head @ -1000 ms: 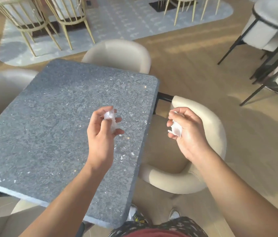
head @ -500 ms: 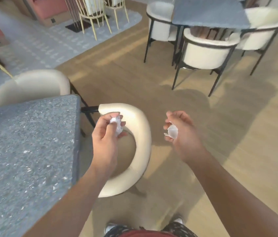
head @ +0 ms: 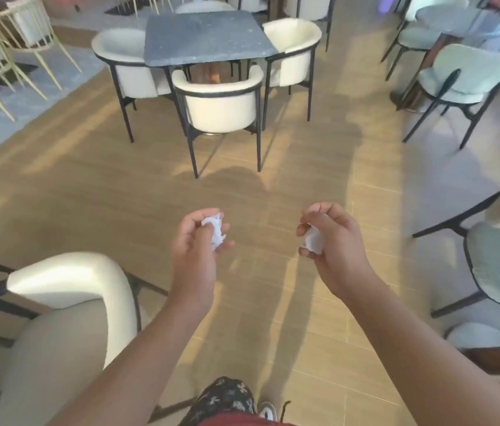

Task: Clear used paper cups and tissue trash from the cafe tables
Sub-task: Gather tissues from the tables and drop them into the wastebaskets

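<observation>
Now the grey table that lay beneath the hands a second ago is out of view, and wooden floor fills the middle. At centre the left hand pinches a crumpled tissue. Just right of it, the right hand curls round a second wad. Another table stands at upper centre. The trash is probably heading for a bin.

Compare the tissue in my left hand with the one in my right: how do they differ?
The left tissue pokes out of the left hand and its pinch; the right tissue sits tucked deeper inside the curl of the right hand. The left tissue looks longer and ragged; the right tissue looks rounder and more compact. Both are white and crumpled, held above the wooden floor.
</observation>
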